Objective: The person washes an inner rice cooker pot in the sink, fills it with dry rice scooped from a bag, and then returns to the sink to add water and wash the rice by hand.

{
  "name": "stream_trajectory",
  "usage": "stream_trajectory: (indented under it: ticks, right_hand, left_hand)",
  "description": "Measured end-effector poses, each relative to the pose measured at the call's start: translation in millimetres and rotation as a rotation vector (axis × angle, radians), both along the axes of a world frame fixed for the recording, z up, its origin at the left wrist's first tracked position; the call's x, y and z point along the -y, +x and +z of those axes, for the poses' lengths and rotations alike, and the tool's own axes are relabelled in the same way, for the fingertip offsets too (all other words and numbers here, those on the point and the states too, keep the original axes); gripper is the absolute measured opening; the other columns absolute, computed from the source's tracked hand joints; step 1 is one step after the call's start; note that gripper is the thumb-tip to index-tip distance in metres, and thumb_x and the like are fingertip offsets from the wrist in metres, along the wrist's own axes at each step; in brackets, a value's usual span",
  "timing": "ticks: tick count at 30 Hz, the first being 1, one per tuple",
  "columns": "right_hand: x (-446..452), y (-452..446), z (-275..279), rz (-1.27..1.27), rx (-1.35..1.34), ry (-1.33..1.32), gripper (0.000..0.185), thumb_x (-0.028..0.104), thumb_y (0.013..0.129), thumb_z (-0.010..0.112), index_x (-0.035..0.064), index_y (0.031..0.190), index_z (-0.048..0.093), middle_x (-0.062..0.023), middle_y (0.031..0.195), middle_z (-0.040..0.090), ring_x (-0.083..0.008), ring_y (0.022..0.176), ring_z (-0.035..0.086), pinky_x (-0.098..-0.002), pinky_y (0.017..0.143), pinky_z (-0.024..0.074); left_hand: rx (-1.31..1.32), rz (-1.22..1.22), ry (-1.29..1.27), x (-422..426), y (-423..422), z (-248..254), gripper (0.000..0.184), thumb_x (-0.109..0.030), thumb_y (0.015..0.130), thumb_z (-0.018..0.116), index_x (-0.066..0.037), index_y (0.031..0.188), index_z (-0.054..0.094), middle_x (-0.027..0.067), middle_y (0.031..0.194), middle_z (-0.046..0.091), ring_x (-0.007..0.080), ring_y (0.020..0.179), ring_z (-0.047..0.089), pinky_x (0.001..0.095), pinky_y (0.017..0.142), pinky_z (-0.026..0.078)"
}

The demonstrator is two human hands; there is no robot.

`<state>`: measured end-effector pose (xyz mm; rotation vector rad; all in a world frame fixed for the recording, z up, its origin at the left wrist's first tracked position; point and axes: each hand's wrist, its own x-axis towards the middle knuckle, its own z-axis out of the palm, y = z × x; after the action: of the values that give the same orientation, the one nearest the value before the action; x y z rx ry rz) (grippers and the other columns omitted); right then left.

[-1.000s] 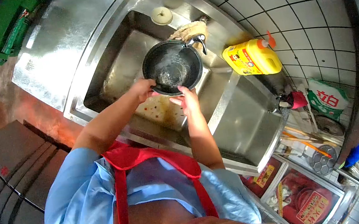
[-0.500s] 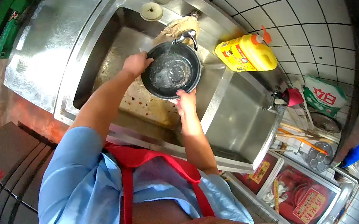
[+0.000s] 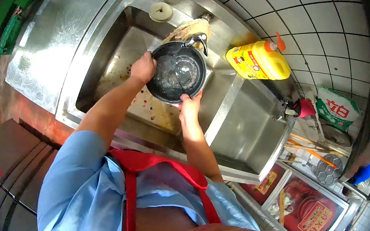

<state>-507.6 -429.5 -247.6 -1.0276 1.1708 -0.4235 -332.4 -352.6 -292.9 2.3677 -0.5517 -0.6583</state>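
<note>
A round black basin (image 3: 172,82) with water in it is held over the left compartment of the steel sink (image 3: 124,140). My left hand (image 3: 144,68) grips its left rim, fingers closed over the edge. At the near rim, my right hand (image 3: 190,106) holds it with the thumb on top and the other fingers partly hidden beneath. The tap (image 3: 197,41) reaches over the basin's far right edge. A tan cloth (image 3: 185,31) lies behind it at the tap's base. Bits of food debris are scattered on the sink floor below.
A yellow pump bottle (image 3: 258,61) stands on the ledge right of the sink. A round pale lid-like disc (image 3: 160,12) sits at the back rim. The right sink compartment (image 3: 239,129) has its own tap (image 3: 281,110). A green-and-white bag (image 3: 336,107) leans by the tiled wall.
The basin is tilted a little differently, and the water in it has shifted. Both hands keep their grip. The whole view has moved slightly.
</note>
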Motion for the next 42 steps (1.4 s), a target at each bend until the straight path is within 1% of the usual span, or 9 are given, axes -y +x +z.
stream_trajectory:
  ticks: [7,15,18,22,29,32,35,38,42]
  right_hand:
    - [-3,-5,-40,-0.039,0.096,-0.109,0.073,-0.011,0.070,0.041,0.0143,0.134,0.016,-0.0132,0.118,0.042,-0.0285,0.093,0.055,-0.0399,0.054,0.0565]
    - [-5,-18,-29,-0.034,0.103,-0.002,0.079,-0.016,0.064,0.038,0.0138,0.135,0.018,-0.0133,0.122,0.039,-0.0293,0.103,0.048,-0.0388,0.069,0.0549]
    - [0,-21,-21,-0.003,0.094,0.151,0.077,-0.015,0.065,0.038,0.0154,0.134,0.020,-0.0141,0.118,0.041,-0.0316,0.097,0.052,-0.0418,0.062,0.0566]
    - [-4,-26,-13,0.010,0.017,0.101,0.062,-0.010,0.067,0.038,0.0095,0.124,0.029,-0.0160,0.110,0.047,-0.0327,0.080,0.059,-0.0476,0.054,0.0567]
    - [-2,-9,-29,-0.006,0.069,0.022,0.078,-0.012,0.066,0.041,0.0106,0.136,0.016,-0.0144,0.116,0.044,-0.0279,0.083,0.057,-0.0345,0.046,0.0529]
    - [-10,-4,-58,-0.019,0.129,-0.071,0.067,-0.013,0.065,0.040,0.0125,0.127,0.029,-0.0113,0.107,0.047,-0.0234,0.087,0.054,-0.0344,0.047,0.0532]
    - [-13,-4,-56,-0.011,0.148,0.045,0.067,-0.011,0.066,0.040,0.0137,0.127,0.028,-0.0112,0.104,0.048,-0.0239,0.076,0.057,-0.0349,0.046,0.0541]
    - [-12,-7,-41,-0.001,0.073,0.079,0.065,-0.010,0.067,0.039,0.0136,0.127,0.028,-0.0118,0.102,0.048,-0.0238,0.071,0.058,-0.0342,0.044,0.0541]
    - [-22,-6,-30,0.075,-0.007,0.040,0.060,-0.009,0.067,0.039,0.0120,0.122,0.032,-0.0124,0.100,0.050,-0.0238,0.069,0.058,-0.0311,0.039,0.0511]
  left_hand:
    - [-0.238,0.451,-0.009,-19,-74,-52,0.028,-0.019,0.082,0.044,0.003,0.099,0.042,0.0299,0.092,0.055,0.0452,0.089,0.053,0.0505,0.079,0.040]
    - [0.379,-0.330,-0.062,7,19,8,0.025,-0.024,0.083,0.047,-0.004,0.099,0.048,0.0178,0.105,0.054,0.0334,0.095,0.053,0.0427,0.082,0.042]
    - [0.984,-0.847,-0.303,12,28,21,0.033,-0.019,0.079,0.048,-0.002,0.108,0.050,0.0154,0.109,0.050,0.0287,0.104,0.048,0.0403,0.091,0.037]
    - [1.072,-1.299,-0.380,10,44,-20,0.030,-0.018,0.072,0.051,-0.003,0.097,0.057,0.0142,0.108,0.051,0.0249,0.103,0.048,0.0377,0.091,0.037]
    - [0.278,-0.902,0.416,4,-42,-29,0.032,-0.022,0.079,0.045,-0.003,0.100,0.059,0.0142,0.110,0.053,0.0280,0.104,0.048,0.0433,0.094,0.034]
    - [-0.127,-0.481,0.394,17,-91,-41,0.043,-0.027,0.081,0.044,-0.002,0.115,0.050,0.0222,0.114,0.050,0.0370,0.113,0.044,0.0514,0.091,0.035]
    - [-0.425,-0.836,0.163,25,-84,-83,0.048,-0.030,0.080,0.044,-0.004,0.121,0.047,0.0255,0.120,0.046,0.0368,0.110,0.048,0.0468,0.096,0.032]
    - [0.153,-1.042,0.164,-14,-49,-45,0.039,-0.025,0.080,0.046,-0.022,0.119,0.050,0.0215,0.126,0.042,0.0332,0.117,0.042,0.0399,0.100,0.031]
    - [0.980,-1.246,0.467,-13,7,-52,0.046,-0.027,0.077,0.053,-0.004,0.117,0.052,0.0133,0.129,0.043,0.0252,0.121,0.037,0.0375,0.097,0.031]
